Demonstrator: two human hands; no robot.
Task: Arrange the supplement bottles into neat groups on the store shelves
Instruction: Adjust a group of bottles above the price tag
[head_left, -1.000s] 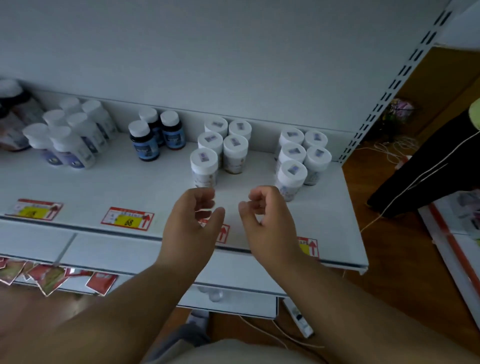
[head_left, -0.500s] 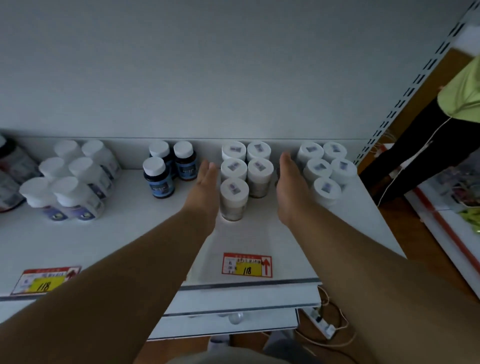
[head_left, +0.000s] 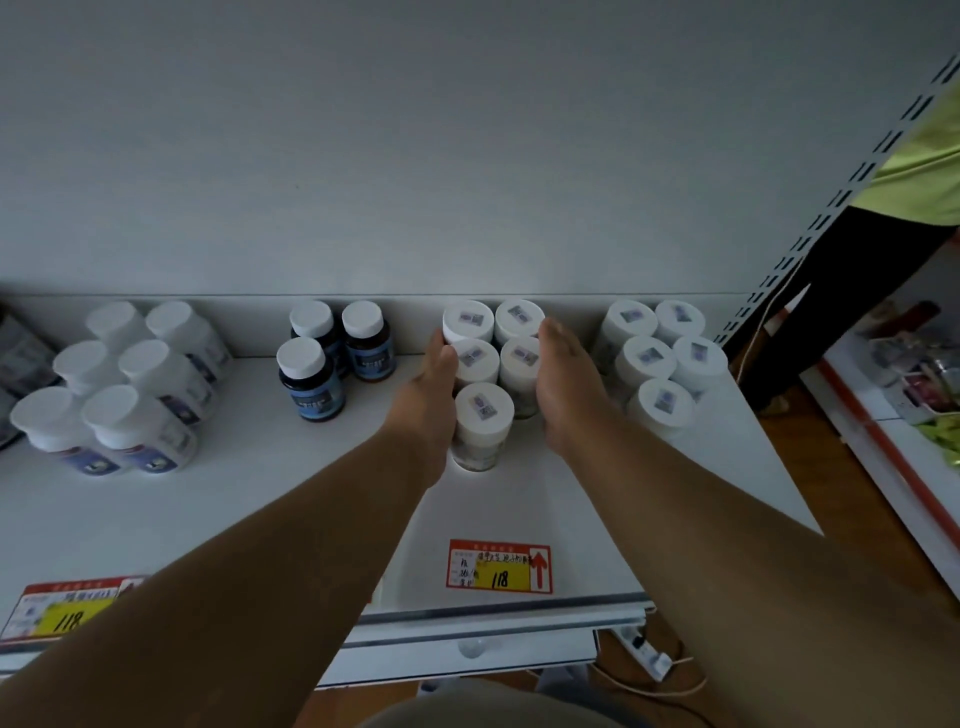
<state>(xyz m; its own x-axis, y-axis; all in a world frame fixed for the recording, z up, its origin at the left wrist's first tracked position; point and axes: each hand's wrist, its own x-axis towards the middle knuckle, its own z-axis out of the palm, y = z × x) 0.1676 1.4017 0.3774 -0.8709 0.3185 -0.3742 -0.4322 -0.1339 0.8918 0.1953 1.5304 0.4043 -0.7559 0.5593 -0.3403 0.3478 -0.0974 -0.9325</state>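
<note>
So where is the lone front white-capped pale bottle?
Head view, centre shelf: the front white-capped pale bottle stands between the left hand and right hand.

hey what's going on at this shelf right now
A person is tidying supplement bottles on a white shelf. The left hand and right hand, fingers straight, flank a cluster of five white-capped bottles, apparently squaring it up. Three dark bottles stand to its left, another white-capped group to its right.

Dim, flat, bluish cast; brighter at right edge. Soft shadows under forearms. Wide-angle bending at edges; slight overall softness.
</note>
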